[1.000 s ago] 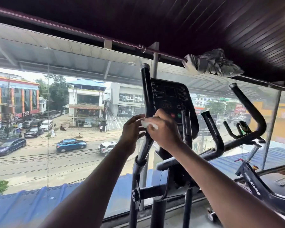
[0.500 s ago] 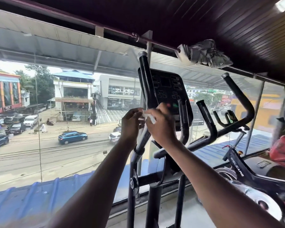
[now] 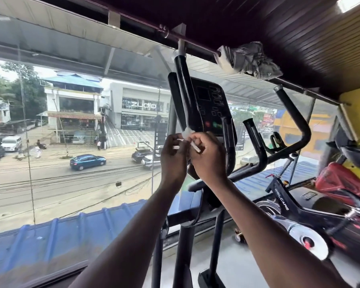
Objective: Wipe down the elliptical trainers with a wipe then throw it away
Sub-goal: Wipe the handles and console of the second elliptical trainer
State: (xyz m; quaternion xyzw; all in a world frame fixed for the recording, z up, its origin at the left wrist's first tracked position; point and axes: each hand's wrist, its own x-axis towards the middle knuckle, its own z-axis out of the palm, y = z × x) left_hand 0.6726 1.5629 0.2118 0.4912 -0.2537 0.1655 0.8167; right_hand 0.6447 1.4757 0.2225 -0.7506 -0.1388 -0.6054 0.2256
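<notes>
A black elliptical trainer stands in front of me against a big window, its console facing me. Its tall left handlebar rises to the window frame. A small white wipe is pinched between both hands at that handlebar, level with the console's lower edge. My left hand grips the wipe's left side with fingers curled. My right hand pinches its right side, a white strip sticking out between the fingers. Whether the wipe touches the bar I cannot tell.
The right handlebar curves up at the right. A black exercise bike stands at the lower right beside a red object. A grey rag hangs on the pipe overhead. The glass window is close behind the machine.
Both hands have kept hold of the wipe at the left handlebar and worked it between the fingers. The view has turned a little to the right.
</notes>
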